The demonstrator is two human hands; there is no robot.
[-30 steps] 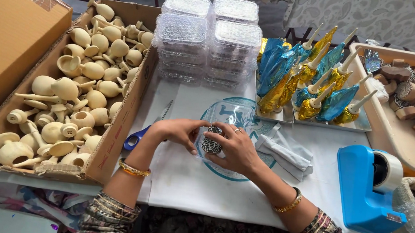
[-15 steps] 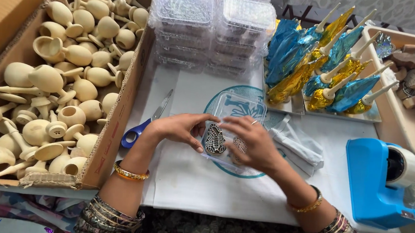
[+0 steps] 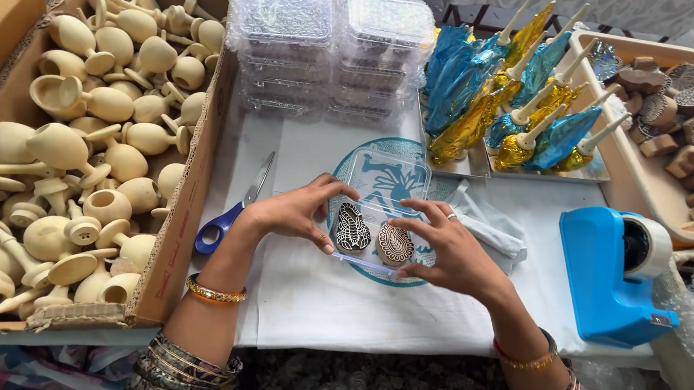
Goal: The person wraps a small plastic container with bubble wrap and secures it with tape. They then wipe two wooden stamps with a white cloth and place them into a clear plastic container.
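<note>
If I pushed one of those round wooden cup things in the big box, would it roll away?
Probably. The wooden cups have round bulb bodies and thin stems, so one would likely roll in a curve instead of straight. They look like bare, unpainted wood with hollow bowls, so probably light for their size. Piled loosely in the cardboard box, pushing one would likely shift its neighbours too.

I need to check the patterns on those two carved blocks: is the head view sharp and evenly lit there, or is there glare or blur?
Head view: soft, even light with faint shadows; the two carved blocks in the clear plastic box read sharp, patterns legible between left hand and right hand; mild sheen on the box lid; stronger glints on the foil-wrapped pieces; frame edges bow slightly from the wide lens.
</note>
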